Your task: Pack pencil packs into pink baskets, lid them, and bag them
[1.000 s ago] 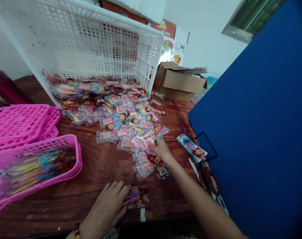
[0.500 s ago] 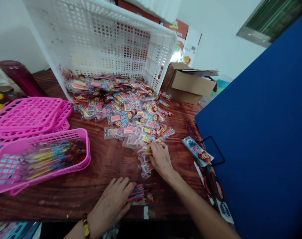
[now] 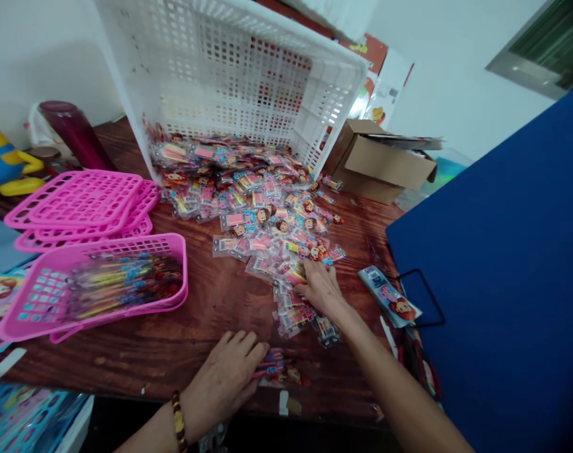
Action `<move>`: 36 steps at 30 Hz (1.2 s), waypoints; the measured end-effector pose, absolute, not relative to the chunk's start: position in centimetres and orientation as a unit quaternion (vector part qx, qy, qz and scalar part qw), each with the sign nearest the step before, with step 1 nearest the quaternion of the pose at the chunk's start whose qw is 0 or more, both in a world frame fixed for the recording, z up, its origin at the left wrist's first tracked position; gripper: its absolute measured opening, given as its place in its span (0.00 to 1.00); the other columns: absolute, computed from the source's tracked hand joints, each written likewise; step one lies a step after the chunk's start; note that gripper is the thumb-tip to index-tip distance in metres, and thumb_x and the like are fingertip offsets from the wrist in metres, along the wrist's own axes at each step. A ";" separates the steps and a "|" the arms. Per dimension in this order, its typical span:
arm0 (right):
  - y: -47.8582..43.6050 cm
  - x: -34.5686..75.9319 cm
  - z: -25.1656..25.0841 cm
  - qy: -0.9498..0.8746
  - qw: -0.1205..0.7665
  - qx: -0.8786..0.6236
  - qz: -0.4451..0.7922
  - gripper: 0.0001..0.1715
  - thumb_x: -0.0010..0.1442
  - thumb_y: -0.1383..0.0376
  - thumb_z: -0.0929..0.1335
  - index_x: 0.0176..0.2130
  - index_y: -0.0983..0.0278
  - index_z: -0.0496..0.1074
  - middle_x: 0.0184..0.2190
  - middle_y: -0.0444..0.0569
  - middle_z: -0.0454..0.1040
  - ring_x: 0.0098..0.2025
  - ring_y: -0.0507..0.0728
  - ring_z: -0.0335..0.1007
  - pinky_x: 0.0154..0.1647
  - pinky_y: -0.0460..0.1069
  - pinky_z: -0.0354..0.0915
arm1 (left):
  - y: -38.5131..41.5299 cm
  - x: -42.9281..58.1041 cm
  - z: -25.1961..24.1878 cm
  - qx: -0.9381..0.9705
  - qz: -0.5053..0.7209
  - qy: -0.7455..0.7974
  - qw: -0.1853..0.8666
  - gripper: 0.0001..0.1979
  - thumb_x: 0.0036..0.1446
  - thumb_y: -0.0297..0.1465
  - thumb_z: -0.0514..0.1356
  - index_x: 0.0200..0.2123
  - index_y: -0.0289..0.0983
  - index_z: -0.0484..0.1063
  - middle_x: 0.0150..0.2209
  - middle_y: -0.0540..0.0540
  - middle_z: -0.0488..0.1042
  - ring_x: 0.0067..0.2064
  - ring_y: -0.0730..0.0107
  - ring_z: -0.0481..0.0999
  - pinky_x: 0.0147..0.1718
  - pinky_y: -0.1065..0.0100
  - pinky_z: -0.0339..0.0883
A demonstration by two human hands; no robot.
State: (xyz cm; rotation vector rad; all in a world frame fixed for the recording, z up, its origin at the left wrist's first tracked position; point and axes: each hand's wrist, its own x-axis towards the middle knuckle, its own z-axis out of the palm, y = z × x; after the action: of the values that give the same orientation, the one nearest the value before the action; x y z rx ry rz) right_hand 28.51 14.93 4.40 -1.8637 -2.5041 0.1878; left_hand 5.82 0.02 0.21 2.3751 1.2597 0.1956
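My left hand [image 3: 227, 377] rests near the table's front edge, its fingers closed round the left end of a small stack of plastic packets [image 3: 280, 368] with pink sticks and cartoon heads. Farther off, my right hand [image 3: 321, 286] reaches into the near end of a loose heap of packets [image 3: 267, 242]. Its curled fingers grip a clear packet with a yellow part [image 3: 295, 275]; the fingertips are partly hidden. Several packets lie just under and in front of this hand. The heap spills from a white plastic crate [image 3: 248, 119] lying on its side.
At left, a pink basket [image 3: 186, 270] holds lined-up packets, with pink perforated lids [image 3: 88, 198] behind it. A dark red bottle [image 3: 76, 135] stands beyond. On the right are a cardboard box [image 3: 385, 167], a packet stack [image 3: 390, 299] and a blue panel [image 3: 498, 283].
My right hand has shifted among the packets, and some near it lie spread farther right. My left hand stays on its stack. The whole view has swung slightly left.
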 end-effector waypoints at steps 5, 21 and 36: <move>12.3 28.0 4.0 -0.852 0.001 -0.523 -0.039 0.13 0.61 0.68 0.63 0.47 0.64 0.68 0.45 0.56 0.73 0.48 0.63 0.62 0.51 0.58 0.51 | -0.1 5.7 -0.3 0.863 0.085 0.451 0.211 0.25 0.56 0.25 0.57 0.57 0.44 0.59 0.53 0.45 0.67 0.54 0.56 0.67 0.57 0.51 0.56; 10.7 28.1 3.0 -0.872 0.038 -0.482 -0.071 0.13 0.62 0.72 0.61 0.44 0.63 0.71 0.44 0.54 0.73 0.47 0.60 0.66 0.61 0.59 0.48 | 0.1 5.6 0.3 0.861 0.078 0.452 0.219 0.23 0.57 0.26 0.57 0.56 0.44 0.60 0.51 0.45 0.68 0.52 0.58 0.68 0.55 0.53 0.58; 13.6 27.0 4.6 -0.825 -0.016 -0.562 0.052 0.31 0.56 0.67 0.66 0.59 0.68 0.61 0.53 0.61 0.70 0.55 0.66 0.62 0.56 0.60 0.48 | 0.1 5.6 0.3 0.860 0.077 0.453 0.222 0.26 0.56 0.25 0.57 0.58 0.44 0.58 0.52 0.45 0.68 0.53 0.57 0.67 0.55 0.53 0.58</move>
State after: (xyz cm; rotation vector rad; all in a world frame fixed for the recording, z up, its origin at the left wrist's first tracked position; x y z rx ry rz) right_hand 26.96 13.62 4.58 -1.7850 -2.6200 0.1649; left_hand 5.63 0.05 0.27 2.3762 1.2515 0.2124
